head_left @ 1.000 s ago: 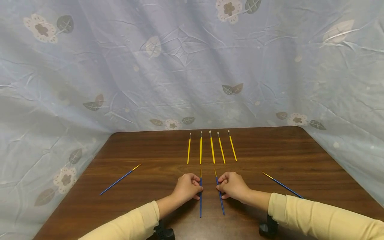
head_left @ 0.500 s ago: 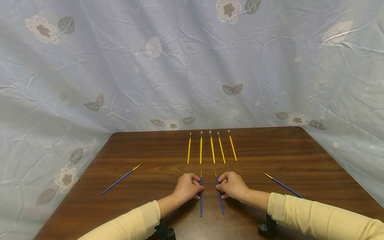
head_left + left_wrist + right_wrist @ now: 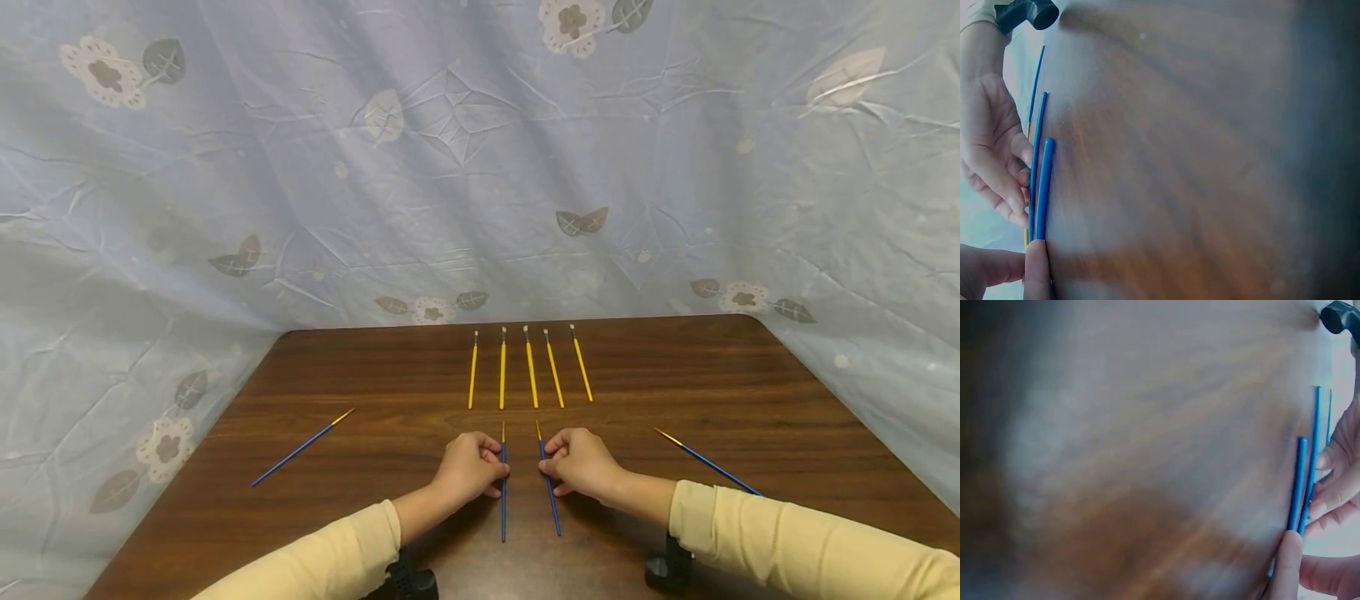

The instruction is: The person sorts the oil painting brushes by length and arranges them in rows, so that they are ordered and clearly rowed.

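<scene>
Near the middle of the table, my left hand pinches a blue paintbrush between thumb and fingers. Its yellow tip points away from me. To its right, my right hand pinches a second blue paintbrush, slightly slanted. The two brushes lie apart, low at the table surface. In the left wrist view, the handle of the left brush rises from between the fingertips. From the right wrist, the right brush's handle shows above the fingers. The undersides of both grips are hidden.
Several yellow paintbrushes lie in a row beyond the hands on the brown wooden table. One blue paintbrush lies slanted at left, another at right, partly behind the right sleeve. A patterned curtain surrounds the table.
Hardly anything differs. Both hands keep hold of their paintbrushes in nearly the same place, and the other brushes lie as before.
</scene>
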A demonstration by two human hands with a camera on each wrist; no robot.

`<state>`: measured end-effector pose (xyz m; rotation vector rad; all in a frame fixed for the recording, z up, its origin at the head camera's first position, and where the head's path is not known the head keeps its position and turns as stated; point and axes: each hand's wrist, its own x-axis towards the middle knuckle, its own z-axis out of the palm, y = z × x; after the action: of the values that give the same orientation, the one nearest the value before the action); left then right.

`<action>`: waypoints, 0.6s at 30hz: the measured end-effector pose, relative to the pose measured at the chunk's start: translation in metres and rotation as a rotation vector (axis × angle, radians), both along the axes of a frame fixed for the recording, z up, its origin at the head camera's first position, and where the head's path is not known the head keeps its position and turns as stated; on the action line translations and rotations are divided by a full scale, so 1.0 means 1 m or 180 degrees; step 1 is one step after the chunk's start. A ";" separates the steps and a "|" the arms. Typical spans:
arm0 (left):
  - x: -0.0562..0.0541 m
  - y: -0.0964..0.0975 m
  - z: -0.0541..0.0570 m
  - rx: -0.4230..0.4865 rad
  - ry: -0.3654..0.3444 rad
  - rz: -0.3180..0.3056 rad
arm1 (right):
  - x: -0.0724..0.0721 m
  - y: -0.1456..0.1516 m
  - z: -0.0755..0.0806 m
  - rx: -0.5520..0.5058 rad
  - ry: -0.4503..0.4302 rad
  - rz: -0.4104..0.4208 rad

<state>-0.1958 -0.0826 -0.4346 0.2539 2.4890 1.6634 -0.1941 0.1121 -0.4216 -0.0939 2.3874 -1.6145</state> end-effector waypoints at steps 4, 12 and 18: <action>0.001 -0.001 0.002 0.0137 -0.0075 0.0032 | -0.001 0.003 0.002 -0.0075 -0.0143 0.0035; 0.002 -0.009 0.006 0.0432 -0.0334 -0.0112 | -0.008 0.016 0.006 -0.0252 -0.0253 0.0242; -0.001 -0.025 0.010 0.0610 -0.0506 -0.0320 | -0.015 0.028 0.012 -0.0326 -0.0288 0.0415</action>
<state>-0.1964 -0.1074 -0.4247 0.2517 2.1702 1.8060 -0.2092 0.1403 -0.4100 -0.1877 2.1839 -1.6436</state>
